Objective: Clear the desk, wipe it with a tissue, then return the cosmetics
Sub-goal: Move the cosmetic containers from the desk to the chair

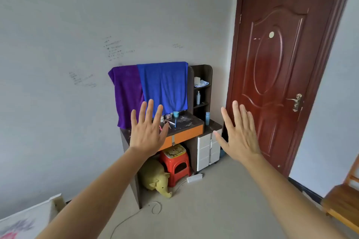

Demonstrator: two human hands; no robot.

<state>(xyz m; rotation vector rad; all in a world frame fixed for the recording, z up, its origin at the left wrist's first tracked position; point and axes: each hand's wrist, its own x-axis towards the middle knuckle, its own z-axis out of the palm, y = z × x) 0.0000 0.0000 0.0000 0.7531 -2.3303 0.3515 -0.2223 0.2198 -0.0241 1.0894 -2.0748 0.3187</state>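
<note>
Desk [191, 120] beside door [275, 83], stool [175, 163] underneath; left hand [148, 134], right hand [241, 137] fingers spread, empty.

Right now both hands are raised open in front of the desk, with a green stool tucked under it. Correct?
No: the head view shows the stool under the desk is red, not green. The left hand and right hand are raised open, as stated.

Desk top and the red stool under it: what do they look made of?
Desk top: probably dark wood-look laminate board, matt, speckled with pale dust or powder. Red stool: likely moulded plastic, glossy, one-piece legs with a cut-out side, patterned yellow top.
</note>
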